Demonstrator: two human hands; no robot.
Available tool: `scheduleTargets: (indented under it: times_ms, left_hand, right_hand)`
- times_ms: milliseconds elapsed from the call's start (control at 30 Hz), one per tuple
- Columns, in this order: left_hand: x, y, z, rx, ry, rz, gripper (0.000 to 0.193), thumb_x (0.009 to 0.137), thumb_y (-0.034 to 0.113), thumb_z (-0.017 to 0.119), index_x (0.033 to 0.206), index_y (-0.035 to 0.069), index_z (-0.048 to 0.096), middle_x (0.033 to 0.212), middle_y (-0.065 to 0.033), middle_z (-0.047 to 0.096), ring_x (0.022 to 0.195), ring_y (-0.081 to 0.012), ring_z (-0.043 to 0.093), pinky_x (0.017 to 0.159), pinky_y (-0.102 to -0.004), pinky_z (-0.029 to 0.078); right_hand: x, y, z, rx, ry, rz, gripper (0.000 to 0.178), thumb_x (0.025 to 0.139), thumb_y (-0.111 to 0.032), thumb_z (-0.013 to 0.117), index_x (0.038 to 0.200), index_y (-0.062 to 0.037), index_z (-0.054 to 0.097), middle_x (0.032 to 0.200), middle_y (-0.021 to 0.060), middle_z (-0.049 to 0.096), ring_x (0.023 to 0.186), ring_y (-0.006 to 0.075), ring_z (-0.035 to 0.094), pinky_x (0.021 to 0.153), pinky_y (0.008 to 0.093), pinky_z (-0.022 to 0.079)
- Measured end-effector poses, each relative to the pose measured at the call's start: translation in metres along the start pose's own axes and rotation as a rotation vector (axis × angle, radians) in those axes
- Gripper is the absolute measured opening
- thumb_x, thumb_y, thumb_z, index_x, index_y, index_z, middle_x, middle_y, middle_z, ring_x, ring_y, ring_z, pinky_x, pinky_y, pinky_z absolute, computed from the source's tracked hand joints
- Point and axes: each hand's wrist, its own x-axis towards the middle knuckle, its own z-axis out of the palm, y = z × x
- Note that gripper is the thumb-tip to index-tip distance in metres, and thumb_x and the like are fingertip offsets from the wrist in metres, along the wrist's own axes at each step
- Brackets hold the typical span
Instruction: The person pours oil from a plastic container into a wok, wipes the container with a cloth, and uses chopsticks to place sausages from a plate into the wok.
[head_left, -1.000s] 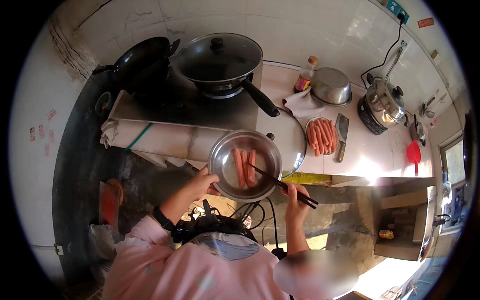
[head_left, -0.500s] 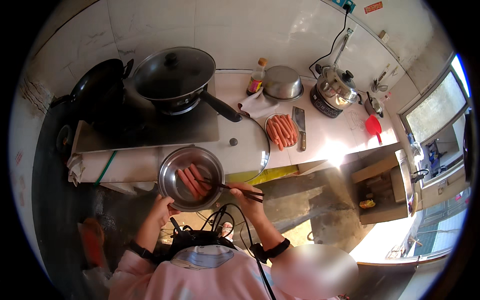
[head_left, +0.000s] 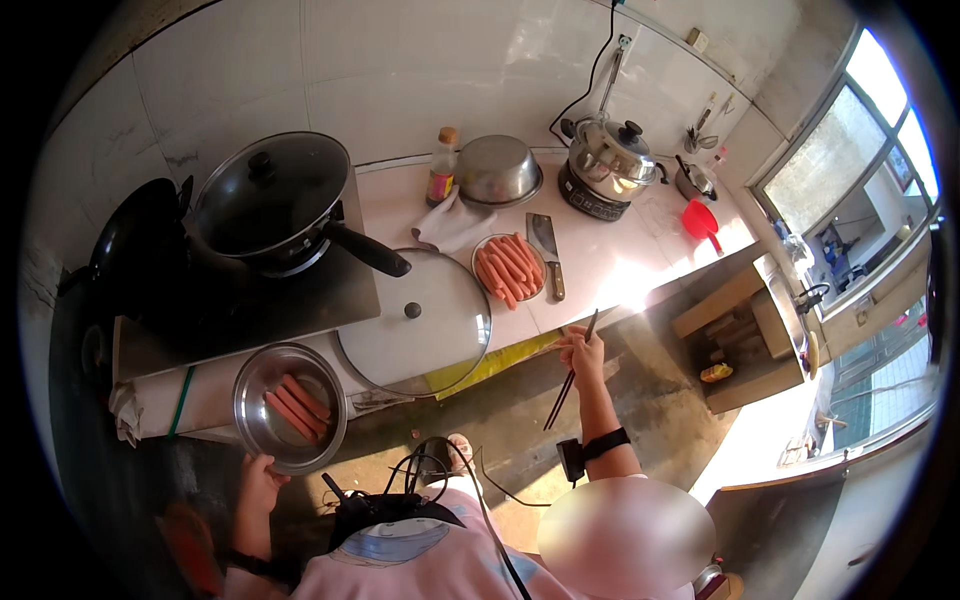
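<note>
With my left hand (head_left: 262,482) I grip the near rim of a steel bowl (head_left: 246,408), tilted at the counter's front edge. Several sausages (head_left: 297,407) lie in it. My right hand (head_left: 582,352), out over the floor in front of the counter, is closed round a pair of dark chopsticks (head_left: 560,402), with nothing visible between their tips. Beyond it on the counter is a plate heaped with more sausages (head_left: 510,268), and a cleaver (head_left: 543,240) with a wooden handle rests just right of the plate.
A glass lid (head_left: 450,330) lies near the counter edge. On the stove (head_left: 345,300) stands a lidded pan (head_left: 280,190), its handle pointing right. Farther back are a sauce bottle (head_left: 442,168), an upturned metal bowl (head_left: 497,168), a steel pot (head_left: 608,160) on a cooker and a red scoop (head_left: 700,220).
My right hand has drawn the chopsticks out of the bowl and swung right, away from it. My left hand still holds the bowl. The view has shifted to the right.
</note>
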Motion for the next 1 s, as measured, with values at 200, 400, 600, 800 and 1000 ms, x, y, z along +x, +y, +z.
scheduleTargets:
  times_ms: [200,400,600,800,1000]
  left_hand:
    - [-0.031,-0.019,0.044,-0.107,0.194,0.078,0.018,0.079,0.011,0.050,0.097,0.012,0.052,0.082,-0.0002,0.060,0.065,-0.0139,0.059,0.050,-0.0257,0.050]
    - [-0.073,-0.057,0.051,-0.235,0.381,0.026,0.019,0.076,0.010,0.052,0.095,0.013,0.053,0.089,0.0000,0.061,0.079,-0.0149,0.058,0.060,-0.0269,0.044]
    - [-0.081,-0.059,0.083,-0.176,0.440,0.091,0.013,0.076,0.013,0.055,0.088,0.017,0.054,0.085,0.0024,0.060,0.073,-0.0136,0.056,0.057,-0.0276,0.042]
    - [-0.073,-0.058,0.108,-0.208,0.460,0.115,0.014,0.074,0.013,0.057,0.087,0.017,0.053,0.080,0.0026,0.057,0.070,-0.0138,0.055,0.056,-0.0283,0.041]
    - [-0.063,-0.060,0.120,-0.195,0.428,0.147,0.017,0.073,0.013,0.057,0.089,0.016,0.054,0.087,0.0017,0.059,0.076,-0.0145,0.056,0.058,-0.0275,0.041]
  right_hand:
    - [0.144,0.024,0.029,-0.416,-0.214,0.168,0.024,0.086,-0.019,0.050,0.090,0.0028,0.059,0.068,0.0131,0.064,0.037,0.0134,0.048,0.033,0.0264,0.036]
    - [0.217,0.039,0.067,-0.524,-0.525,0.194,0.016,0.081,-0.013,0.049,0.077,-0.0016,0.059,0.053,0.0076,0.053,0.039,0.0171,0.049,0.034,0.0303,0.035]
    - [0.222,0.013,0.065,-0.488,-0.719,0.359,0.009,0.081,-0.006,0.050,0.075,-0.0007,0.054,0.050,0.0066,0.046,0.037,0.0146,0.042,0.033,0.0280,0.029]
    - [0.224,0.036,0.066,-0.450,-0.714,0.249,0.015,0.086,-0.014,0.047,0.088,-0.0034,0.057,0.051,0.0055,0.050,0.037,0.0145,0.046,0.033,0.0291,0.034]
    - [0.209,0.044,0.059,-0.298,-0.580,0.263,0.007,0.081,-0.007,0.055,0.078,-0.0018,0.052,0.050,0.0032,0.044,0.036,0.0119,0.039,0.032,0.0272,0.025]
